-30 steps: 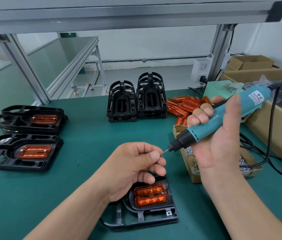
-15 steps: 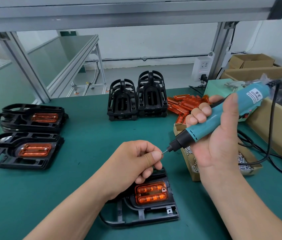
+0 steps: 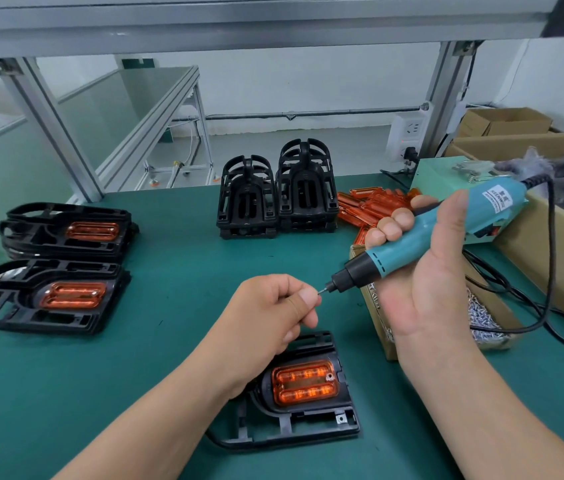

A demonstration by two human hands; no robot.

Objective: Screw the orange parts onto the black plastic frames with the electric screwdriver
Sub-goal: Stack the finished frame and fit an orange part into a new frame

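A black plastic frame (image 3: 294, 427) lies on the green mat in front of me, with an orange part (image 3: 304, 382) seated in it and one screw head showing at the part's right end. My left hand (image 3: 270, 313) hovers above the frame. Its thumb and forefinger pinch a small screw against the bit tip; the screw is almost hidden. My right hand (image 3: 422, 289) grips the teal electric screwdriver (image 3: 408, 249), tilted with its bit pointing left and down at my left fingertips.
Two stacks of frames with orange parts fitted (image 3: 62, 233) (image 3: 48, 299) lie at the left. Bare black frames (image 3: 277, 199) stand at the back, loose orange parts (image 3: 367, 202) beside them. A screw box (image 3: 488, 313), a black cable (image 3: 550, 271) and a cardboard box (image 3: 550, 244) crowd the right.
My left thumb and forefinger have drawn together at the bit tip. Both hands and the screwdriver have otherwise barely shifted.
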